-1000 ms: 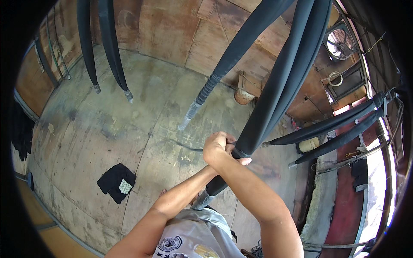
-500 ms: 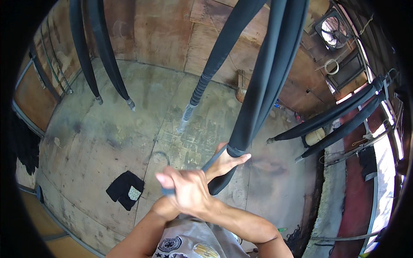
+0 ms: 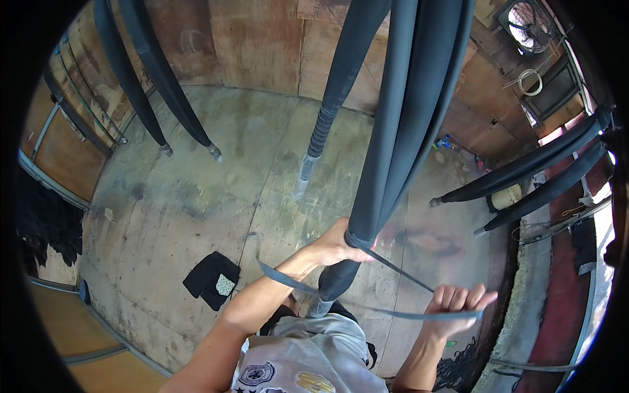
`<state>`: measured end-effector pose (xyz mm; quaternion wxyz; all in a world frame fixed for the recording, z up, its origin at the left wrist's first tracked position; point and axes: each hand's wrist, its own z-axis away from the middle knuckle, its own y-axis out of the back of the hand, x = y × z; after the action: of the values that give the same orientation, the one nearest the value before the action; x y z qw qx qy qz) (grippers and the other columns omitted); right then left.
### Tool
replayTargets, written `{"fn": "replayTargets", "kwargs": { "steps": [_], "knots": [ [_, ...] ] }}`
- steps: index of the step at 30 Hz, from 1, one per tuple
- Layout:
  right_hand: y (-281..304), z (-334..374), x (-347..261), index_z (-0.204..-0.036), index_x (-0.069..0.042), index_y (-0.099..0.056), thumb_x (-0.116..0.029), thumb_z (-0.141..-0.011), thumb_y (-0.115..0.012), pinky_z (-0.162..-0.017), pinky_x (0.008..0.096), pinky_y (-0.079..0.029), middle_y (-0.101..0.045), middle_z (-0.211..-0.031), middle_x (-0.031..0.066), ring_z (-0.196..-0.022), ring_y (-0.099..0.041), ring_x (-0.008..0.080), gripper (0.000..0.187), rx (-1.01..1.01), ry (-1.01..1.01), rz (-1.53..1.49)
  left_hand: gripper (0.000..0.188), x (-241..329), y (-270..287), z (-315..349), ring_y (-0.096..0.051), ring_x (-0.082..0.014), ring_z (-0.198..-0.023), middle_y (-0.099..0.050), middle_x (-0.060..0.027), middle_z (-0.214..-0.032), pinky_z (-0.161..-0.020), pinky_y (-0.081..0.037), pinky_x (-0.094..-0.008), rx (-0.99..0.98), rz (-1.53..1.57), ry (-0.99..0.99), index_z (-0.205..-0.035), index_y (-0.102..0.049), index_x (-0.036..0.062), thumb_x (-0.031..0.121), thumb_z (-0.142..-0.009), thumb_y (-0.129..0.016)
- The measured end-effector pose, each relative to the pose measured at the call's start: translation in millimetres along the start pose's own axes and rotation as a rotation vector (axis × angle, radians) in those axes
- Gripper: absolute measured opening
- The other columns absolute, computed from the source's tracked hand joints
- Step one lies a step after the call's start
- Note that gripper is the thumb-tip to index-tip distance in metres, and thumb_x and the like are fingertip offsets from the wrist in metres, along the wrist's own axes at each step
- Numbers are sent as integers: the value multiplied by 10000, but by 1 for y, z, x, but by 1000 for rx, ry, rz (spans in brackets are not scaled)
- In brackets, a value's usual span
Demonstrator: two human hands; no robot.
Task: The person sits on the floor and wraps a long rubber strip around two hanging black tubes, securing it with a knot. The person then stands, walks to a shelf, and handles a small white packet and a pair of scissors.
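Observation:
In front of me hangs a thick bundle of long dark tubes [image 3: 400, 144], seemingly fabric, narrowed where a strip binds it. My left hand [image 3: 335, 243] is closed around the bundle at that narrow spot. A flat dark grey strip [image 3: 398, 267] runs taut from there to my right hand [image 3: 455, 304], a fist out to the right. The strip's loose tail [image 3: 278, 275] loops back from the right fist and trails past my left forearm. Below the left hand, the bundle's lower end [image 3: 335, 281] hangs close to my shirt, with a pale wrapped tip.
Another dark tube [image 3: 327, 111] with a plastic-wrapped tip hangs just beyond. Pairs of similar tubes hang at the far left [image 3: 147, 59] and right [image 3: 524, 167]. A folded black cloth [image 3: 208, 272] lies on the worn board floor [image 3: 157, 229]. A fan [image 3: 526, 26] sits high at right.
My right hand has swung from in front of my left wrist out to the right, drawing the strip taut. The left hand still grips the bundle. The view has shifted slightly.

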<state>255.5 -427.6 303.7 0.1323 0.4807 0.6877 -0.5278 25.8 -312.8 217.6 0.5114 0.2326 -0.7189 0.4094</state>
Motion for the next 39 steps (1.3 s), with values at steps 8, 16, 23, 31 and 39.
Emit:
{"fn": "replayTargets", "kwargs": {
  "steps": [8, 16, 23, 31, 39],
  "knots": [
    [36, -139, 171, -662, -265, -377, -538, -1073, -378, -385, 265, -202, -301, -522, -113, -430, -247, 83, 494, 121, -735, -184, 464, -3, 2, -14, -604, -138, -780, -617, -24, -811, -706, -465, -301, -85, 159, 147, -923, -646, 45, 325, -657, -903],
    [-19, -119, 308, -763, -174, -400, -441, -1113, -360, -449, 233, -292, -319, -540, -59, -457, -289, 89, 442, -547, -1227, -1085, 906, -11, 9, -22, -637, -179, -873, -666, -104, -933, -798, -500, -321, -122, 508, 66, -1332, -503, -23, 330, -628, -950],
    [78, -128, 166, -1104, -28, -647, -25, -902, -653, -674, 291, -520, -682, -918, 82, -773, -629, 151, 203, -674, -893, 587, 384, -10, -3, -15, -676, -159, -924, -727, -89, -993, -845, -543, -309, 138, 278, 20, -1093, -697, 18, 144, -742, -788],
    [-19, 45, 94, -1023, -55, -679, -241, -872, -765, -518, 351, -513, -680, -753, 93, -618, -674, 218, 255, -1029, -280, 1331, 236, -16, -13, -12, -664, -103, -876, -743, -67, -973, -782, -545, -279, 292, 39, -54, -1029, -731, 6, 143, -839, -764],
    [44, 28, 64, -879, 0, -646, -102, -955, -547, -484, 258, -443, -650, -758, 44, -592, -578, 130, 161, 29, -53, 898, 197, -13, -18, 1, -663, -91, -841, -738, -47, -976, -726, -555, -263, 361, 51, -147, -1037, -720, 6, 93, -868, -774]
  ]
}}
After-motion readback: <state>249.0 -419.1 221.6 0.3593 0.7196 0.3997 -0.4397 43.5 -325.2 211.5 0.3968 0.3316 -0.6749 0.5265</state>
